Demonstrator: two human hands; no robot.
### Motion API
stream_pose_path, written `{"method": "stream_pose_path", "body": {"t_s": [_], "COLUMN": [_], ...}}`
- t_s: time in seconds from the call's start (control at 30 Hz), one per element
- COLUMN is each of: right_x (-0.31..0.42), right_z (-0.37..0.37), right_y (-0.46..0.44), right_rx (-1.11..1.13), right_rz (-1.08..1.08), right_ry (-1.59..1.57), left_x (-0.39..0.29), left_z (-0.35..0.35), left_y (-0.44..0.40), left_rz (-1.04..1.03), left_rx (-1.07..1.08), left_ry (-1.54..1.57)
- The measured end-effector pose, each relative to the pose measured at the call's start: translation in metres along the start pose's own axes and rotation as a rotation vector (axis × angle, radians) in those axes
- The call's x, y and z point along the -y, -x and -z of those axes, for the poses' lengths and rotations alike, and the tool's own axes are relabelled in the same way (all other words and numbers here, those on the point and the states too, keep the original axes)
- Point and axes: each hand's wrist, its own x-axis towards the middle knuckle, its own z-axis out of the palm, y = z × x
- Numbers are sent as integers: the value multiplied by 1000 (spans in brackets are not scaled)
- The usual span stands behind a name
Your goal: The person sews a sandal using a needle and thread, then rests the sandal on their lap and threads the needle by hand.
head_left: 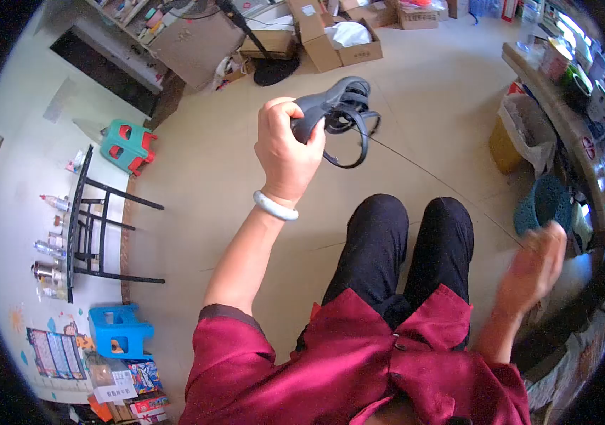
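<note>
My left hand (287, 150) is raised above the floor, thumb and fingers closed round a black strappy item (331, 103) that looks like a sandal. Loops of thin black strap hang from its right side, and its exact kind is hard to make out. A pale bangle (275, 206) circles my left wrist. Off to the right, my right hand (535, 265) is blurred by motion, so its fingers do not show clearly. It appears close to a teal basket (545, 203), but I cannot tell whether they touch.
A yellow bin (504, 145) with a white liner stands by a cluttered counter (554, 106) at right. Cardboard boxes (359, 53) and a round black stand base (276, 71) are ahead. Along the left are a green stool (127, 145), a black-legged table (104, 230) and a blue stool (120, 331).
</note>
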Motion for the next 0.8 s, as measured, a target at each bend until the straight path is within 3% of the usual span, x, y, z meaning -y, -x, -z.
{"method": "stream_pose_path", "body": {"t_s": [0.03,0.07,0.1,0.23,0.27,0.33,0.43,0.47,0.53,0.57,0.6,0.67,0.8], "right_x": [-4,6,3,7,13,19,7,-3,-16,-17,-14,-12,-35], "right_z": [42,61,89,243,241,234,245,245,250,231,194,151,144], "right_y": [-3,-2,-2,-3,-3,5,9,7,11,15,19,13,8], "right_rx": [-83,-375,-411,66,-7,-553,-580,-50,431,427,35,-314,-227], "right_rz": [-18,-16,-88,-376,-394,-308,-316,-377,-426,-428,-443,-441,-380], "right_ry": [-109,-10,-30,-220,-119,517,185,-237,-577,-581,-378,-193,-284], "left_x": [8,16,37,69,69,64,66,69,75,78,80,82,91], "left_z": [1,1,7,17,15,0,-12,-14,-15,-14,-13,-10,0], "left_y": [3,7,-2,9,14,19,23,24,26,26,27,27,30], "left_rz": [11,21,12,-75,-101,-45,30,62,55,49,73,91,125], "left_rx": [-26,-50,-46,50,91,69,45,29,16,0,-5,-9,8], "left_ry": [-42,-80,-130,-241,-230,-158,-118,-126,-127,-134,-105,-115,-38]}}
